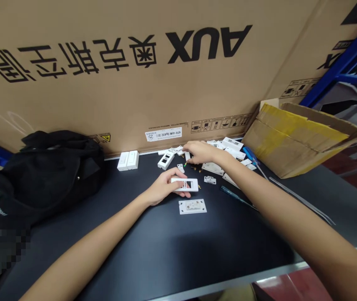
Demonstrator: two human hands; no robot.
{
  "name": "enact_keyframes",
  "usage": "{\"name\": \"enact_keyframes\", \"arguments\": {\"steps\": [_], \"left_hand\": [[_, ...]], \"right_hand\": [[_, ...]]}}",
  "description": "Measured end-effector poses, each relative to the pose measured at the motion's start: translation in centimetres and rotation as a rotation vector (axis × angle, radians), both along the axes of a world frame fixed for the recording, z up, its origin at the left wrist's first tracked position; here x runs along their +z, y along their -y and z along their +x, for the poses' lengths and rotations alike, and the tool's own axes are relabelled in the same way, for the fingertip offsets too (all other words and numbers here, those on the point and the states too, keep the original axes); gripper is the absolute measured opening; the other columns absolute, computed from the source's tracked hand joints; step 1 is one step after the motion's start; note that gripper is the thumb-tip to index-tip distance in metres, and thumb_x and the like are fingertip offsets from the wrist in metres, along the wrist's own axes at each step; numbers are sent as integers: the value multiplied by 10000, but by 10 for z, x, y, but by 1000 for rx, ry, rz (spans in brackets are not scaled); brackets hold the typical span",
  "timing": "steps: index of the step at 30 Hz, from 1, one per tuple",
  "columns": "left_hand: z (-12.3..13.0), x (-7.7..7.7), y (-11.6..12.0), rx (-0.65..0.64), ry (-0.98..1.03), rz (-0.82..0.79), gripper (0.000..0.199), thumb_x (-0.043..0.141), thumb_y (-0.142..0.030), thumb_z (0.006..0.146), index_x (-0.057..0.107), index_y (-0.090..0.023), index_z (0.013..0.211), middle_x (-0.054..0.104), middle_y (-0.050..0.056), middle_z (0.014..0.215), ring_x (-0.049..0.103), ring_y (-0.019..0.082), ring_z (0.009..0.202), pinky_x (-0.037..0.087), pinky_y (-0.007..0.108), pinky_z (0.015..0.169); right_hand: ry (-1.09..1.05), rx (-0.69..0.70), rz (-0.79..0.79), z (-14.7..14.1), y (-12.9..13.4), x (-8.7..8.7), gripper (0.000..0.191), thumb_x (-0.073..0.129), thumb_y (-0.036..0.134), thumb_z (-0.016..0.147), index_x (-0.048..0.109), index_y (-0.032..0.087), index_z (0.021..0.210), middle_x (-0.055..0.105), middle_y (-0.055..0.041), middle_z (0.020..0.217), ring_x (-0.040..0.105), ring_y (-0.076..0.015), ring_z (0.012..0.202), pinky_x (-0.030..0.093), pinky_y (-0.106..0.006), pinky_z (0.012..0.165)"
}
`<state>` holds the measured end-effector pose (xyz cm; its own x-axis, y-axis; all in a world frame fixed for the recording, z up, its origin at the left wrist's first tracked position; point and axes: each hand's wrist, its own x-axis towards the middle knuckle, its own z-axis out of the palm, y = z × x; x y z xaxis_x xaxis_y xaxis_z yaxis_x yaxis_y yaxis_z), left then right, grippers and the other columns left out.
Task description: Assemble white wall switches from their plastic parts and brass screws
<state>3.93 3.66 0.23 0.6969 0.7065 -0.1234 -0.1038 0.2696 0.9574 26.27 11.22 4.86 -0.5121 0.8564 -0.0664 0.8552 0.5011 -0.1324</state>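
Observation:
My left hand is closed around a white plastic switch housing with slots, thumb on top. My right hand reaches into the loose parts at the back, its thumb and index finger apart. A small white strip shows between those fingertips, with a small green piece just below; whether the fingers touch either is unclear. A flat white cover plate lies in front of my left hand. Another slotted white housing rests left of my right hand, and a small white bracket lies below it.
White switch units stand at the back left, near a black bag. On the right are a blue-handled screwdriver, a dark screwdriver, cable ties and an open cardboard box. A large AUX carton walls the back.

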Motion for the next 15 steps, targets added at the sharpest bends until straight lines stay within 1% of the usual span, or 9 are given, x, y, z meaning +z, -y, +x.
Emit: {"name": "enact_keyframes", "arguments": {"steps": [6,9,12,14,15], "left_hand": [[-3,-8,-2,-41,29,20,341,802,-325,863,558,-150,1024,784,93,889,807,229,805,620,262,709],[-4,-8,-2,-46,36,30,353,821,-306,849,562,-149,1031,789,96,906,808,235,837,623,272,729],[-3,-5,-2,-48,35,31,356,829,-281,836,561,-150,1031,795,101,919,808,239,860,628,283,747],[-3,-4,-2,-47,37,22,349,823,-270,835,559,-153,1032,798,105,929,808,243,874,632,293,763],[-3,-4,-2,-47,41,15,343,817,-263,836,557,-154,1031,800,106,934,808,244,878,633,298,773]], "right_hand": [[-28,20,-26,2,-1,-2,508,708,270,811,659,110,1291,678,-178,1291,654,-303,1126,505,-382,951],[-50,30,-16,0,-1,-3,553,723,273,774,651,110,1298,673,-177,1271,635,-314,1139,491,-387,959],[-85,22,-3,-2,-1,-2,593,718,279,754,634,103,1314,661,-179,1247,641,-306,1077,499,-379,888],[-116,6,10,0,1,2,609,711,297,754,624,88,1319,647,-190,1241,641,-303,1049,495,-376,856],[-133,1,19,1,4,6,599,702,308,765,624,84,1314,644,-193,1241,636,-305,1059,487,-377,865]]}}
